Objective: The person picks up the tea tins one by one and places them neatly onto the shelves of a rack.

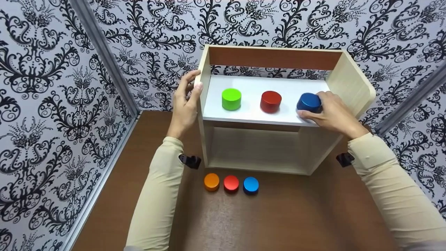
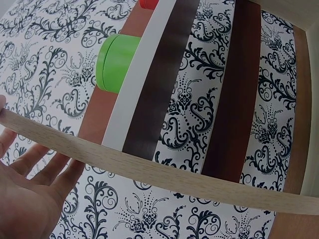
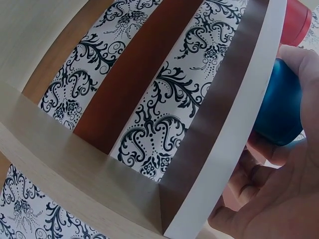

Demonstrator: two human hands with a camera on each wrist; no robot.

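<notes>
A small wooden shelf unit [image 1: 205,146] stands on the table, with a white upper board [image 1: 251,83]. My left hand [image 1: 184,104] holds the unit's left side panel near the top, thumb on the front edge and fingers on the outer side. On the white board stand a green cylinder [image 1: 231,99] at the left and a dark red cylinder [image 1: 270,102] in the middle. At the board's right end my right hand [image 1: 332,113] grips a dark blue cylinder [image 3: 280,107] between thumb and fingers. Whether its base touches the board is hard to tell.
In front of the unit, an orange cylinder [image 1: 211,182], a red cylinder [image 1: 231,183] and a light blue cylinder [image 1: 251,185] stand in a row on the brown table [image 1: 223,223]. The unit's right side panel [image 1: 352,82] rises close to my right hand. Patterned walls enclose the back and sides.
</notes>
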